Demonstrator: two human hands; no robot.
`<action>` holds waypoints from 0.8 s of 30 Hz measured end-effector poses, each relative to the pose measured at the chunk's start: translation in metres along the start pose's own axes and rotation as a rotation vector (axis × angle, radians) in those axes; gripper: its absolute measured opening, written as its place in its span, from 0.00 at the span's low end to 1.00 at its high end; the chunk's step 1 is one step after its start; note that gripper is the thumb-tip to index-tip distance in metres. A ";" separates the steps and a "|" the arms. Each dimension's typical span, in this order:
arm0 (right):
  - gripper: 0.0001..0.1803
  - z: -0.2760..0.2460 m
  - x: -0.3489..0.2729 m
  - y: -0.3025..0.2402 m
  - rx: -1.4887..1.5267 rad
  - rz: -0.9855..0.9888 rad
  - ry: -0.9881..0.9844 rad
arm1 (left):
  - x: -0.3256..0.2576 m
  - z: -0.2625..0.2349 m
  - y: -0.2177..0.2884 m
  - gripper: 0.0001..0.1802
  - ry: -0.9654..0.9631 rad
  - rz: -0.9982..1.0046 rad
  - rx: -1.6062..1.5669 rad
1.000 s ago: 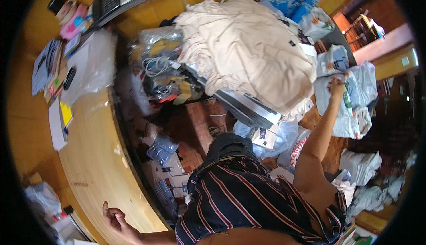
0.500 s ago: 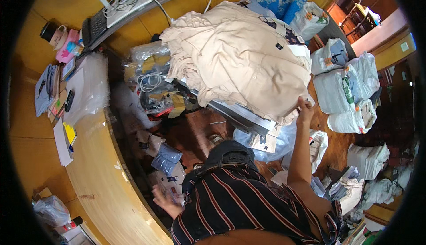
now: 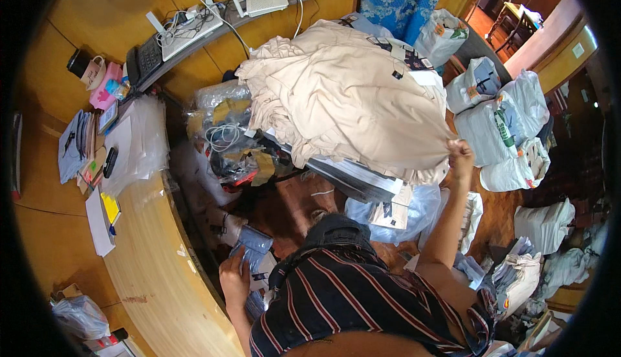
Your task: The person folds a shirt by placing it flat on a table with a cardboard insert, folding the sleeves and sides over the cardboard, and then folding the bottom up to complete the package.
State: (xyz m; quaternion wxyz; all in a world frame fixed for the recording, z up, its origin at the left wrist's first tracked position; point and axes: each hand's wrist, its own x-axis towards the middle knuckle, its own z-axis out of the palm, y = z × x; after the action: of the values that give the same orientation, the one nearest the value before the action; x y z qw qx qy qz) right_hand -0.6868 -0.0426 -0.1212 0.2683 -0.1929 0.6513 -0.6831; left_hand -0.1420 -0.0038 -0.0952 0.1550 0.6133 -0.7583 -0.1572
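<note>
beige garment [image 3: 362,98] was spread, not folded yet | edge was pinched by right hand [image 3: 460,157] | blue-grey bundle [image 3: 255,239] was reached by left hand [image 3: 235,279], grip couldn't be told tbh

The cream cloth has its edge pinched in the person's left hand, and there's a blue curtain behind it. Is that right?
Not quite: the head view shows the right hand pinching the edge of the cream cloth. The left hand is down by the blue packet. The blue curtain is indeed behind the cloth.
</note>
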 end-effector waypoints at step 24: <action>0.12 0.201 0.095 0.089 -1.299 -0.858 -0.271 | -0.343 0.019 -0.116 0.26 0.907 -1.701 0.549</action>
State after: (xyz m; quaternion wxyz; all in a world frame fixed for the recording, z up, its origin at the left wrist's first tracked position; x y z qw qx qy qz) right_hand -0.6277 -0.2602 -0.2028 -0.1080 -0.6269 0.7502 -0.1802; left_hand 0.0205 0.3095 -0.1770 0.1187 0.9682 0.0531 0.2136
